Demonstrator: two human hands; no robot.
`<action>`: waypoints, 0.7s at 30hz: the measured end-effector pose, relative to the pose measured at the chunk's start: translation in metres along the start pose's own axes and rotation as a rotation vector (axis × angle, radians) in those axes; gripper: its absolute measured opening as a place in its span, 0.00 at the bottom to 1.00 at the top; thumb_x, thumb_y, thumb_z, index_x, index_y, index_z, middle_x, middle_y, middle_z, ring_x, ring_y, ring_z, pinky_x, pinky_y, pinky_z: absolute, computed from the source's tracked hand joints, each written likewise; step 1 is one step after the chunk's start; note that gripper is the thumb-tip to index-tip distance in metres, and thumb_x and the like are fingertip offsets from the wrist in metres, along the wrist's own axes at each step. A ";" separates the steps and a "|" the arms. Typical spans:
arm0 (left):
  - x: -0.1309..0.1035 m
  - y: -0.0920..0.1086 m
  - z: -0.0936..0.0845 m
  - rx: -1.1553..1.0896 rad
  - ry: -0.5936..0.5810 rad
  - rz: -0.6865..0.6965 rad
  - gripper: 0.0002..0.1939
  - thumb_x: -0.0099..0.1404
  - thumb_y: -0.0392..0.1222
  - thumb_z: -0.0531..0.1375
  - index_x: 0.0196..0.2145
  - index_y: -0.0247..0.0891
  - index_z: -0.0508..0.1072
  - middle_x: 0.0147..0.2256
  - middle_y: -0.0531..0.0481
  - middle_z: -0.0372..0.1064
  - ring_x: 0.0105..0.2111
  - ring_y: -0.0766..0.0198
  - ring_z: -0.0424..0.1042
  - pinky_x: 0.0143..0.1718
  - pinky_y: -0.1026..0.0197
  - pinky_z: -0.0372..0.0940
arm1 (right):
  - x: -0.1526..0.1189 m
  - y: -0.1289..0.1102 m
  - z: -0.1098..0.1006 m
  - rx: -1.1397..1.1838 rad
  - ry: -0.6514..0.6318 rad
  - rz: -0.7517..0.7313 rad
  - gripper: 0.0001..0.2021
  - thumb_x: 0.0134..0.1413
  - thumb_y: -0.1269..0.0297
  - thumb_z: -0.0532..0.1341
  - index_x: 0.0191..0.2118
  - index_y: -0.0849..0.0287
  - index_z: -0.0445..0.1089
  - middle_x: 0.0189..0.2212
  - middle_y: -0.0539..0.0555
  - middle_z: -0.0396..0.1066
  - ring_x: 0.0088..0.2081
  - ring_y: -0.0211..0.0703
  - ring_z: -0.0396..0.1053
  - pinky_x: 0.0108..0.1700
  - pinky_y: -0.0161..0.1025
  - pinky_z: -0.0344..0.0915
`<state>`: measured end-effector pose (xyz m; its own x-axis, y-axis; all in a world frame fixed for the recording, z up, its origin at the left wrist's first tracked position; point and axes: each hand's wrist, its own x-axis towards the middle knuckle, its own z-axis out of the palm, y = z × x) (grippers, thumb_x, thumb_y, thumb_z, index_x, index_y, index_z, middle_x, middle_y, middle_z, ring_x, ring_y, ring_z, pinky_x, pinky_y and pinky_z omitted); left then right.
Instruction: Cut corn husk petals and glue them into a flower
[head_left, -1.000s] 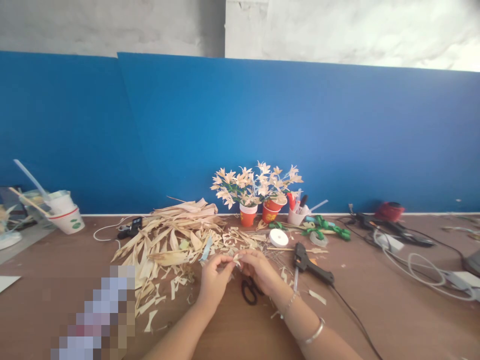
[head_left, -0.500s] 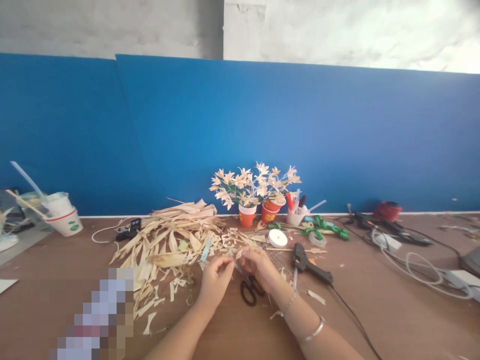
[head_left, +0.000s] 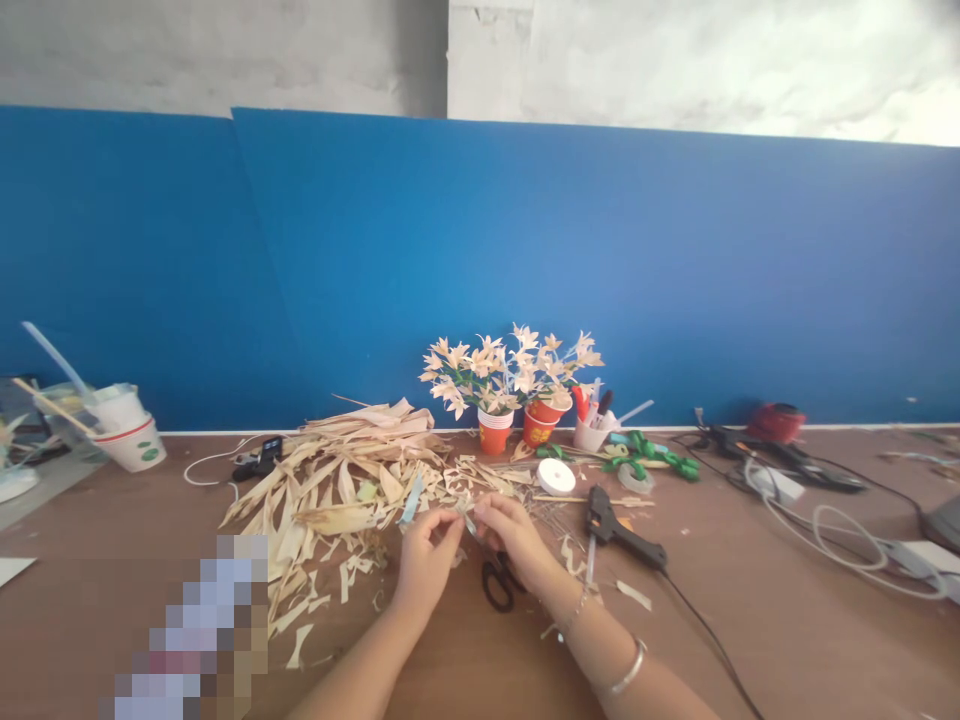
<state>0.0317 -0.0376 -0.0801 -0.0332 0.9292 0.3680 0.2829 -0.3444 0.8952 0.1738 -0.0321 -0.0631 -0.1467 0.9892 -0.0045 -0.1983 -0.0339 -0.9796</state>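
Observation:
My left hand [head_left: 433, 553] is closed in a pinch, thumb against forefinger, in front of the husk pile. Close beside it my right hand [head_left: 512, 535] is also pinched, fingertips almost meeting the left ones. A small pale piece shows at the fingertips, too small and hidden to name. Under my right hand lie scissors [head_left: 497, 585] with black handles, their blades partly covered. Dry corn husks [head_left: 352, 460] and cut scraps are heaped beyond and left of my hands. A black glue gun [head_left: 626, 530] rests to the right.
Husk flowers [head_left: 514, 365] stand in red paper cups [head_left: 495, 435] at the back, near a white tape roll [head_left: 556, 477], green tape [head_left: 641, 450] and a pen cup [head_left: 591, 434]. White cables [head_left: 847, 535] lie right; white cups [head_left: 135, 440] stand left. A blue partition [head_left: 480, 250] rises behind.
My left hand has shifted slightly up and left, and the right fingertips have moved a little left. The small pale piece at the fingertips has changed position. Everything else stays put.

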 end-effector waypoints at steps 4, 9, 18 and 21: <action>0.001 0.002 0.000 -0.001 -0.026 0.031 0.10 0.58 0.43 0.57 0.25 0.37 0.75 0.26 0.49 0.73 0.28 0.61 0.71 0.32 0.60 0.65 | -0.001 0.000 0.001 0.017 0.010 -0.009 0.13 0.44 0.57 0.64 0.22 0.60 0.63 0.17 0.46 0.61 0.17 0.29 0.48 0.20 0.32 0.40; 0.001 0.001 0.002 -0.039 -0.044 0.054 0.09 0.58 0.42 0.57 0.25 0.38 0.74 0.26 0.50 0.73 0.30 0.61 0.71 0.34 0.60 0.65 | 0.002 0.003 -0.003 0.045 0.027 0.017 0.10 0.42 0.59 0.63 0.24 0.60 0.65 0.16 0.45 0.61 0.17 0.29 0.47 0.20 0.32 0.39; 0.001 0.000 0.001 -0.072 -0.052 0.053 0.09 0.58 0.42 0.57 0.26 0.38 0.75 0.27 0.50 0.73 0.30 0.62 0.71 0.35 0.60 0.66 | 0.004 0.004 -0.004 0.033 0.014 0.027 0.07 0.43 0.62 0.60 0.25 0.60 0.65 0.16 0.46 0.62 0.17 0.30 0.50 0.20 0.32 0.41; 0.001 -0.001 0.002 -0.064 -0.051 0.066 0.09 0.58 0.42 0.57 0.25 0.38 0.74 0.27 0.50 0.73 0.31 0.61 0.71 0.35 0.60 0.66 | 0.004 0.004 -0.005 0.035 0.015 0.042 0.06 0.43 0.63 0.60 0.27 0.60 0.66 0.16 0.45 0.63 0.17 0.30 0.50 0.20 0.32 0.41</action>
<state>0.0332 -0.0355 -0.0812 0.0325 0.9095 0.4145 0.2208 -0.4110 0.8845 0.1774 -0.0276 -0.0678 -0.1415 0.9887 -0.0489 -0.2261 -0.0803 -0.9708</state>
